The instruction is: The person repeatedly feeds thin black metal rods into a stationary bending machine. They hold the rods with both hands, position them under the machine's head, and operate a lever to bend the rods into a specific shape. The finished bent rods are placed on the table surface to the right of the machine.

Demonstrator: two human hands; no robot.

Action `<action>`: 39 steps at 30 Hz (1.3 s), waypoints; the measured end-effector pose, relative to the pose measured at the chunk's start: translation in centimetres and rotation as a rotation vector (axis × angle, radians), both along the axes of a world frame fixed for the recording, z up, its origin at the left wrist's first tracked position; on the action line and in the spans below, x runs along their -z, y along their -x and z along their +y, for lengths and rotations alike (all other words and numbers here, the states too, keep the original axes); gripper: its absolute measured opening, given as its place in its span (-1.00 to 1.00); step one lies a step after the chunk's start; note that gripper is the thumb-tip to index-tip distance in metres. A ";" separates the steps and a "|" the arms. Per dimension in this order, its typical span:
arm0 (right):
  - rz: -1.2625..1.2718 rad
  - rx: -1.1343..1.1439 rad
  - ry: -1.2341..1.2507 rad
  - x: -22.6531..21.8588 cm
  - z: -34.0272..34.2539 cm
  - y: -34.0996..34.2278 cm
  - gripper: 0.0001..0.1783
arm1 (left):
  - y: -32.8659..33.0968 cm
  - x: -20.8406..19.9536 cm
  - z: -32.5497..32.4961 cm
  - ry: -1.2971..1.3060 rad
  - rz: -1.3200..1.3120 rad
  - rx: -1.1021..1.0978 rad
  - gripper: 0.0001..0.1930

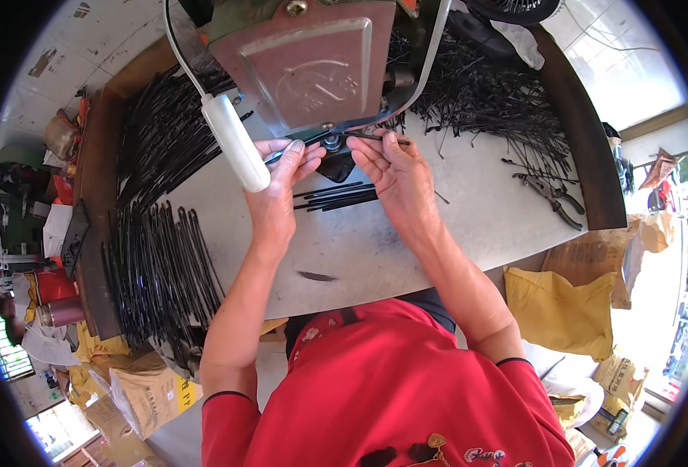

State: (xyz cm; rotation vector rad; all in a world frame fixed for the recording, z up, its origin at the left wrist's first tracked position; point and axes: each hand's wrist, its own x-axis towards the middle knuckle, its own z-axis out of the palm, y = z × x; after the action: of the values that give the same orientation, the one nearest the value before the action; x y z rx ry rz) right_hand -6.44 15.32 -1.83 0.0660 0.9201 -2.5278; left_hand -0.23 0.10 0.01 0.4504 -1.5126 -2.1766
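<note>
Both hands meet below the head of a green and maroon machine, close to its small round metal die. My left hand is closed, pinching a thin black strip whose end reaches the die. From the other side, my right hand grips a thin dark rod between thumb and fingers, its tip also at the die. Whether the two pieces are joined there cannot be made out. Just nearer than the die, several loose black strips lie on the grey tabletop.
Heaps of black strips fill the table's left side and far right. Pliers lie near the right edge. A white cylinder on a cable hangs beside my left hand. Raised brown rims border the table; cartons stand around.
</note>
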 end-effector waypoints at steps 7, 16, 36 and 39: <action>0.065 0.019 -0.026 -0.4 -0.4 -0.5 -0.79 | -0.4 0.5 -0.5 -0.097 -0.015 -0.013 -0.83; 0.098 0.019 -0.057 0.0 0.1 0.0 -0.79 | 0.0 1.3 -0.6 -0.214 -0.045 0.044 -0.81; 0.031 -0.214 -0.130 -1.3 1.9 2.3 -0.67 | 0.5 -0.3 -1.9 0.033 -0.138 0.087 -0.84; 0.041 -0.153 -0.014 0.0 0.7 3.0 -0.69 | 0.7 -0.7 -1.9 0.030 -0.228 0.033 -0.85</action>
State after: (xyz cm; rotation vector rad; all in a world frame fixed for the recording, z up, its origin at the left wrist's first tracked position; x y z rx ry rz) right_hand -9.48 16.04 -1.88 -0.0507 0.9231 -2.3891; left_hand -0.94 -1.84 0.73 0.6878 -1.6793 -2.1848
